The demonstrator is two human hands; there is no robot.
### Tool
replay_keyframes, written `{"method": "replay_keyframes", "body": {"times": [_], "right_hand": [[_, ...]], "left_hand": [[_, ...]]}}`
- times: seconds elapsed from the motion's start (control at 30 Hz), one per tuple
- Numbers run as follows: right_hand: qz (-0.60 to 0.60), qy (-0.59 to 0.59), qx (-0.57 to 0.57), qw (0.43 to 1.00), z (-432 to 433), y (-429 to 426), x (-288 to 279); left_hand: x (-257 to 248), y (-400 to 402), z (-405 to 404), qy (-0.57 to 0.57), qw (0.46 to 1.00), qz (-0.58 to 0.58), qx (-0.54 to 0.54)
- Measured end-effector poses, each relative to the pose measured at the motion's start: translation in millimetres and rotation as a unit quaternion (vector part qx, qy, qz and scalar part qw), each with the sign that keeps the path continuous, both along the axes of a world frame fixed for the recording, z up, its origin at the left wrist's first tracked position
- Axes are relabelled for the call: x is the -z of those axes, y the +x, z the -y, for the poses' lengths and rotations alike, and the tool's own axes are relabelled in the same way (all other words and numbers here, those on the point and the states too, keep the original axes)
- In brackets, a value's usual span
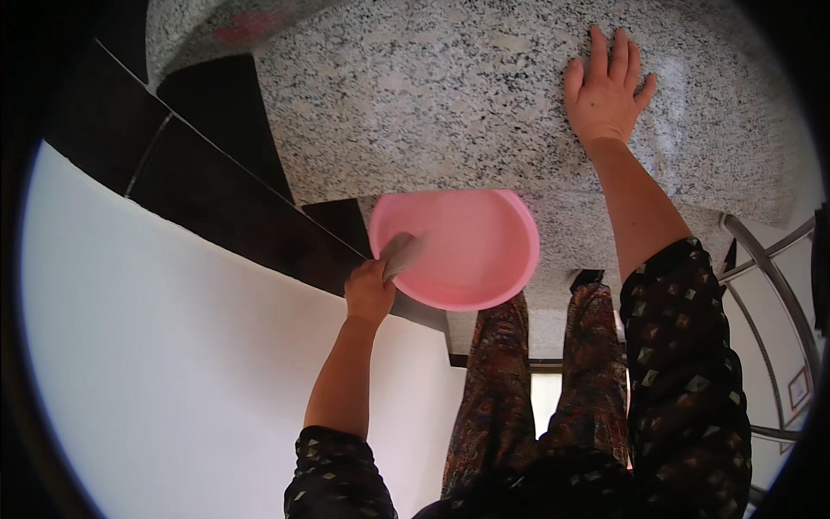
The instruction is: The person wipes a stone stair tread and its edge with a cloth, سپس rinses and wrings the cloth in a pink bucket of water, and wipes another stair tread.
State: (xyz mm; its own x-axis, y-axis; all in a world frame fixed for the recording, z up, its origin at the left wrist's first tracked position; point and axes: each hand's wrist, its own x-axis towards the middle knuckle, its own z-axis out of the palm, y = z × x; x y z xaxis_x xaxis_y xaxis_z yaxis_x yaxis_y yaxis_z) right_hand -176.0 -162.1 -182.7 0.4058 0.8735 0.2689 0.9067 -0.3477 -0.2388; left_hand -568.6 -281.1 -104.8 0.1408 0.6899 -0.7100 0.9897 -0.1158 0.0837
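Note:
Near the centre, a pink plastic basin [463, 250] stands against the riser of a speckled granite step, on the tread below it. My left hand [371, 293] is closed around a grey cloth [399, 252] at the basin's left rim. The cloth looks blurred, and part of it overhangs the basin. Whether liquid lies in the basin cannot be told. At the upper right, my right hand [606, 97] rests palm down with spread fingers on the granite step [415, 97], holding nothing.
Black tile skirting [214, 175] with pale joints runs along the white wall [162, 324] on the left. Curved metal railing bars [771, 285] stand at the right. My legs in patterned trousers [496, 363] are below the basin. A reddish blurred patch [246, 27] shows at the upper left.

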Motion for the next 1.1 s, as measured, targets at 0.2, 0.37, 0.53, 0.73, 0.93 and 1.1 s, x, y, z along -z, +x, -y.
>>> {"method": "replay_keyframes", "body": {"times": [0.2, 0.37, 0.53, 0.73, 0.93, 1.1], "right_hand": [[0.015, -0.091, 0.023, 0.995, -5, -4, -14], [0.048, -0.094, 0.033, 0.994, -5, -6, -10], [0.061, -0.100, 0.027, 0.993, -1, -10, -5], [0.018, -0.042, -0.021, 0.999, -2, 0, 4], [0.019, -0.027, -0.038, 0.999, 1, 9, 13], [0.011, -0.032, -0.052, 0.998, 1, 5, 11]], "left_hand": [[37, 29, 49, -0.022, 0.969, 0.110, -0.219], [66, 43, 67, -0.072, 0.926, 0.165, -0.331], [105, 37, 67, -0.093, 0.773, 0.195, -0.597], [138, 22, 90, -0.026, 0.735, 0.162, -0.658], [127, 41, 116, -0.029, 0.753, 0.179, -0.633], [127, 68, 150, 0.013, 0.762, 0.149, -0.630]]}}
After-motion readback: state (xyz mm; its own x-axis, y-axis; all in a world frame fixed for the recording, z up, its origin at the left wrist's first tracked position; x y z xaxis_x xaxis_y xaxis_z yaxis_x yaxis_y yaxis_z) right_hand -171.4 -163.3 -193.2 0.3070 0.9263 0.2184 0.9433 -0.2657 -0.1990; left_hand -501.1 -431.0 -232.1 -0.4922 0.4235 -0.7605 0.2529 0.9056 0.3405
